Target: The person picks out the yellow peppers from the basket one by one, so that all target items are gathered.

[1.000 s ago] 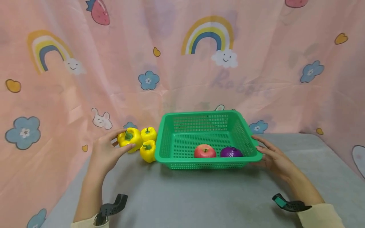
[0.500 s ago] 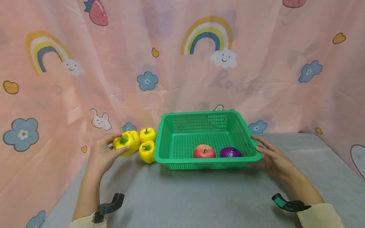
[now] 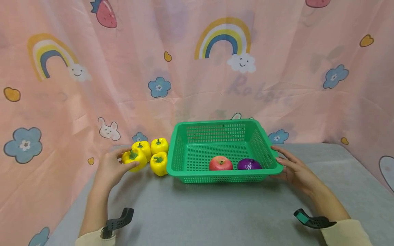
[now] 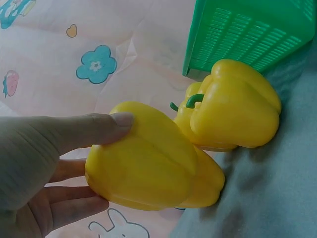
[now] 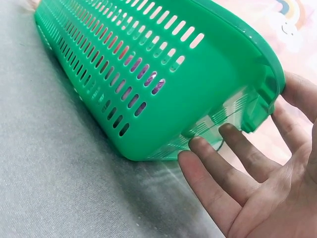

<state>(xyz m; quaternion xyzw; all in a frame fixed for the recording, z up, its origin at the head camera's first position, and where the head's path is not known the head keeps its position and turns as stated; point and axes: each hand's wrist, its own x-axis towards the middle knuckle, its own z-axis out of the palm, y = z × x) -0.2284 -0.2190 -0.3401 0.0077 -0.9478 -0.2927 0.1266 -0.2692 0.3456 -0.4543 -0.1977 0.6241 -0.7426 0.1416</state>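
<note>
My left hand (image 3: 110, 167) holds a yellow bell pepper (image 3: 134, 160), green stem upward in the head view. In the left wrist view the thumb (image 4: 116, 121) presses one side of this pepper (image 4: 143, 158), with other fingers on the far side. Close behind stands another yellow pepper (image 3: 142, 149), partly covered. Two more peppers, one behind (image 3: 159, 146) and one in front (image 3: 159, 164), stand beside a green basket (image 3: 224, 173). At the basket's right end, my right hand (image 3: 297, 171) touches rim and wall with nearly straight fingers (image 5: 213, 161).
Inside the basket, along its near side, lie a red apple (image 3: 221, 163) and a purple onion-like vegetable (image 3: 249, 164). A grey cloth-like surface (image 3: 209, 215) lies beneath everything. A pink printed curtain (image 3: 129, 85) hangs close behind.
My left hand has moved slightly left and down with its pepper, and the pepper behind shows more clearly. The right hand and basket have stayed in place.
</note>
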